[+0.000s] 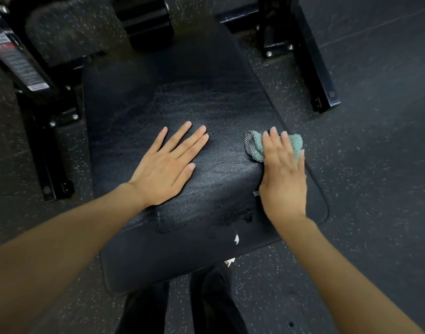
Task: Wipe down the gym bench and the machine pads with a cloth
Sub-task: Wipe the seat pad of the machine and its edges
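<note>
The black padded bench (182,104) fills the middle of the frame, its near end running down to the lower centre and its far end fading into shadow at the top, where its outline is hard to follow. The left hand (165,165) lies flat on the bench just left of centre, palm down, its fingers (182,138) straight and slightly spread, holding nothing.

The right hand (283,179) is right of centre at the bench's right edge, pressing down on a bunched green cloth (254,145). Its fingers (274,141) lie stretched over the top of the cloth rather than curled round it. The thumb is tucked against the dark padding and cannot be made out clearly. Most of the cloth is hidden under the palm. Only a crumpled part with a checked patch shows to the left of the fingers, along with a green fold beyond the fingertips.

Near the bottom edge of the padding there is a small white tear (236,238), with scuffed, cracked vinyl around it. Below the bench, dark trousers (206,304) are cut off by the lower edge of the frame.

A black steel frame leg (312,68) stands at the upper right on the speckled rubber floor (375,165). At the upper left is another frame (45,141) carrying a label (16,61) too blurred to read.
</note>
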Tool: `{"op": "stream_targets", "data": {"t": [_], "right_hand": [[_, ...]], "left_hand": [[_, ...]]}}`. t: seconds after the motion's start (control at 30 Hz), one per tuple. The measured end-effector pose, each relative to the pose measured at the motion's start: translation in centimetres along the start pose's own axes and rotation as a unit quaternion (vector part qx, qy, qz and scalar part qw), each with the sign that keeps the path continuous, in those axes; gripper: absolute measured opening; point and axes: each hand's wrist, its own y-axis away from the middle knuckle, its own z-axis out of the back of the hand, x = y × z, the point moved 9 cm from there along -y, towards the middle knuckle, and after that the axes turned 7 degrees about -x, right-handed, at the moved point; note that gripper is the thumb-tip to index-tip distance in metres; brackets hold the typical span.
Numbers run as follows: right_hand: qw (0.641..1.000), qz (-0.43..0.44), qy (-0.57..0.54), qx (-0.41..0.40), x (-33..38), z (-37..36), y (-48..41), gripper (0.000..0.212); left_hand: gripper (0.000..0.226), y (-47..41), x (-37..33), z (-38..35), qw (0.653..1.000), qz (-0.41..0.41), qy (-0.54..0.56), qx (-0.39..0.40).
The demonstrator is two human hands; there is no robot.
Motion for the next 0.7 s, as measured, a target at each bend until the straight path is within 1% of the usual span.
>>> {"op": "stream_targets", "data": {"t": [0.03, 0.1, 0.13, 0.17, 0.27, 0.3, 0.37, 0.47, 0.53, 0.57, 0.63, 0.7], "right_hand": [[1.0, 0.0, -0.003, -0.004, 0.7, -0.2, 0.7, 0.086], [0.999, 0.04, 0.0, -0.001, 2.6, -0.9, 3.0, 0.111], [0.998, 0.067, 0.002, 0.013, 3.6, -1.4, 4.6, 0.122], [0.995, 0.089, -0.005, 0.033, 4.4, -1.8, 6.1, 0.123], [0.989, 0.134, -0.044, 0.046, 5.4, -1.8, 8.9, 0.095], [0.988, 0.143, -0.045, 0.047, 5.1, -1.7, 8.8, 0.092], [0.987, 0.15, -0.043, 0.049, 4.1, -1.6, 7.3, 0.093], [0.989, 0.134, -0.026, 0.06, 2.5, -1.4, 3.6, 0.096], [0.99, 0.117, -0.01, 0.072, 1.9, -1.6, 0.6, 0.103], [0.991, 0.111, -0.005, 0.073, 1.7, -1.6, -0.9, 0.1], [0.993, 0.11, 0.005, 0.04, 1.7, -1.5, -3.9, 0.083], [0.994, 0.109, 0.005, 0.012, 1.7, -1.5, -5.9, 0.074]], "left_hand": [[0.059, -0.1, -0.1, 0.0, 1.0, 0.0, 0.0, 0.001], [0.059, -0.3, -0.4, -0.1, 1.0, -0.002, -0.002, 0.003], [0.059, -0.4, -0.5, -0.1, 1.0, -0.004, -0.002, 0.003], [0.059, -0.6, -0.6, -0.1, 1.0, -0.004, -0.001, 0.002], [0.059, -0.9, -1.1, 0.0, 1.0, -0.008, -0.007, -0.001], [0.059, -1.0, -1.2, -0.1, 1.0, -0.009, -0.01, -0.002], [0.059, -1.2, -1.4, -0.1, 1.0, -0.009, -0.009, -0.003], [0.059, -1.3, -1.4, -0.1, 1.0, -0.012, -0.006, -0.001], [0.059, -1.3, -1.4, -0.2, 1.0, -0.016, -0.006, 0.002], [0.059, -1.3, -1.4, -0.2, 1.0, -0.017, -0.006, 0.004], [0.059, -1.4, -1.3, -0.3, 1.0, -0.018, -0.005, 0.006], [0.059, -1.4, -1.3, -0.2, 1.0, -0.018, -0.006, 0.009]]}}
